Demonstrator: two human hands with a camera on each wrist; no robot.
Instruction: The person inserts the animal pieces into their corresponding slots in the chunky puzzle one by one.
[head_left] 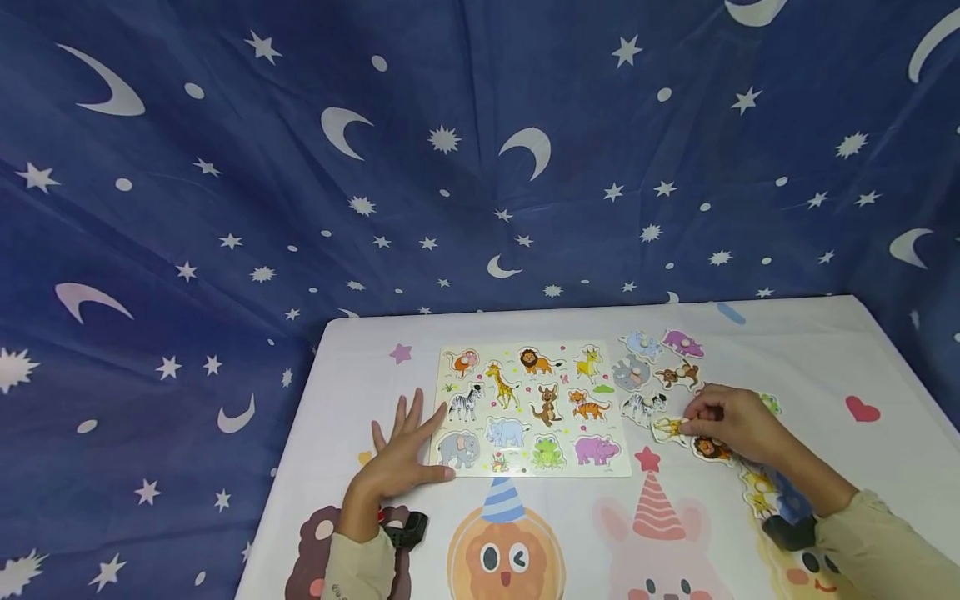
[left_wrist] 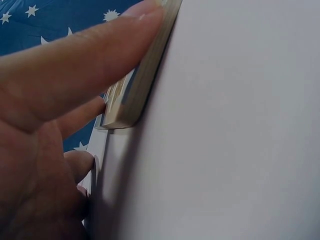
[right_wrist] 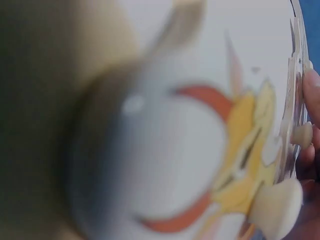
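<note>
A puzzle board (head_left: 528, 421) with animal pictures lies flat on the table. Spread fingers of my left hand (head_left: 405, 458) touch its left edge and lower left corner; in the left wrist view the thumb of that hand (left_wrist: 75, 70) lies against the side of the board (left_wrist: 145, 80). To the right of the board, my right hand (head_left: 738, 423) pinches a yellow animal piece (head_left: 666, 429) between thumb and fingers. The right wrist view shows fingertips (right_wrist: 311, 100) at its right edge, beyond a yellow piece (right_wrist: 245, 160) with a pale knob.
Around the right hand lie a zebra piece (head_left: 643, 407), a lion piece (head_left: 711, 450), a kangaroo piece (head_left: 678, 375), a grey elephant piece (head_left: 631, 373), a blue piece (head_left: 641, 344) and a purple hippo piece (head_left: 682, 342). Another yellow piece (head_left: 760, 492) is near the right wrist.
</note>
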